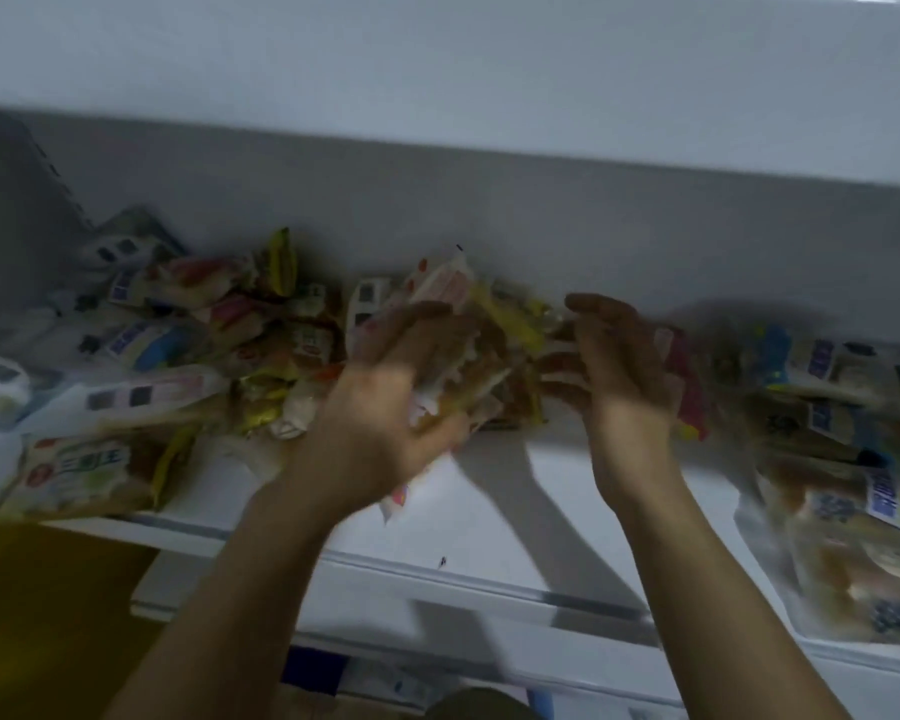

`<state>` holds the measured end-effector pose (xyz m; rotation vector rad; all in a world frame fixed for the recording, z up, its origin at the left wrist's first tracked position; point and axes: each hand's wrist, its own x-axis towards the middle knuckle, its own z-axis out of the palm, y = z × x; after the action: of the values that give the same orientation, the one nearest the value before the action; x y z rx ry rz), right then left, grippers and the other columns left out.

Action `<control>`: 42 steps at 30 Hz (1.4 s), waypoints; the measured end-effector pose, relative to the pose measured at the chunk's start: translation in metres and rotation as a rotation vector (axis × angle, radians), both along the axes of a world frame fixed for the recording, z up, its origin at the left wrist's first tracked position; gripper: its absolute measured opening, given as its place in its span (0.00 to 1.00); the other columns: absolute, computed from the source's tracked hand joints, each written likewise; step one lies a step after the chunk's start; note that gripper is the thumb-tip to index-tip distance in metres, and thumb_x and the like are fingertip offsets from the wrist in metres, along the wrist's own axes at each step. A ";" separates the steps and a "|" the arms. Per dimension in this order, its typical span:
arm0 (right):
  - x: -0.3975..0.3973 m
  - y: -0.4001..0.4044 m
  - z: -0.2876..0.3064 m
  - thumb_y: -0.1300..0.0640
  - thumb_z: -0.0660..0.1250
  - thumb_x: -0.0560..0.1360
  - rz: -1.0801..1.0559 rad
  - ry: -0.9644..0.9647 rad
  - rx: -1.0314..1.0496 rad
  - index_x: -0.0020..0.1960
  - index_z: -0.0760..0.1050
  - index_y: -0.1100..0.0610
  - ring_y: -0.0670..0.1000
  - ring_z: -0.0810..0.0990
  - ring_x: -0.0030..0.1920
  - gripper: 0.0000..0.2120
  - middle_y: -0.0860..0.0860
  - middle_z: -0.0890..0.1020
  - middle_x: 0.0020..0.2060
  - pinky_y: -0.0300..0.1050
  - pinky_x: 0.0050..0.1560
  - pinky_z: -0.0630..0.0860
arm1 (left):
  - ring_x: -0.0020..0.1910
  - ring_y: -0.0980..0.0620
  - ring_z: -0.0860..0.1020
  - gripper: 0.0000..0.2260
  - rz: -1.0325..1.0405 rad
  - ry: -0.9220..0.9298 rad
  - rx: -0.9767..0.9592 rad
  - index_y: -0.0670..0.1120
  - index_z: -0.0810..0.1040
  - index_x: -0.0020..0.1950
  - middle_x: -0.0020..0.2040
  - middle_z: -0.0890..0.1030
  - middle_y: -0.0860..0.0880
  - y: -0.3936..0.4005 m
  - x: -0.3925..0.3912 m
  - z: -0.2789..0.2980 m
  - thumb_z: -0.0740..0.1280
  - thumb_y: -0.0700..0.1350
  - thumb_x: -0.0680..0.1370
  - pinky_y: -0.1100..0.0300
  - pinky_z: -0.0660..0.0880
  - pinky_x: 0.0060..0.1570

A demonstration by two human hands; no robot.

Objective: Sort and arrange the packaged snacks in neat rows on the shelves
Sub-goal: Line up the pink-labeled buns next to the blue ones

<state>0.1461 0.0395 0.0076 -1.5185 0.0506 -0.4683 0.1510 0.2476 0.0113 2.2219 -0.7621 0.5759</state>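
Note:
A white shelf (489, 491) carries a jumble of packaged snacks. My left hand (401, 387) grips a clear bread packet (458, 304) with pink and yellow print, lifted slightly off the shelf at the middle. My right hand (614, 376) is just to its right, fingers spread and loosely curved beside a red and yellow packet (689, 387); motion blur hides whether it touches the packet. A messy heap of snack packets (188, 335) fills the left of the shelf. More bread packets (842, 459) are piled at the right.
The shelf above (437, 70) overhangs closely. The grey back wall (489, 220) stands behind the piles. A green-labelled packet (74, 475) lies at the shelf's front left edge. A lower shelf edge (489, 641) shows below.

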 end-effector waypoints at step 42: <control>-0.092 -0.121 -0.080 0.57 0.76 0.75 -0.288 0.286 -0.253 0.49 0.77 0.53 0.45 0.82 0.42 0.08 0.45 0.83 0.44 0.46 0.43 0.80 | 0.56 0.54 0.84 0.21 0.058 0.827 -0.588 0.54 0.72 0.59 0.56 0.82 0.58 -0.141 -0.027 -0.087 0.77 0.39 0.74 0.56 0.83 0.52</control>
<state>0.0541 -0.0820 -0.0723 -1.8297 0.4525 -0.4962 0.1239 0.1071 -0.0762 1.6900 -0.0696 -0.1196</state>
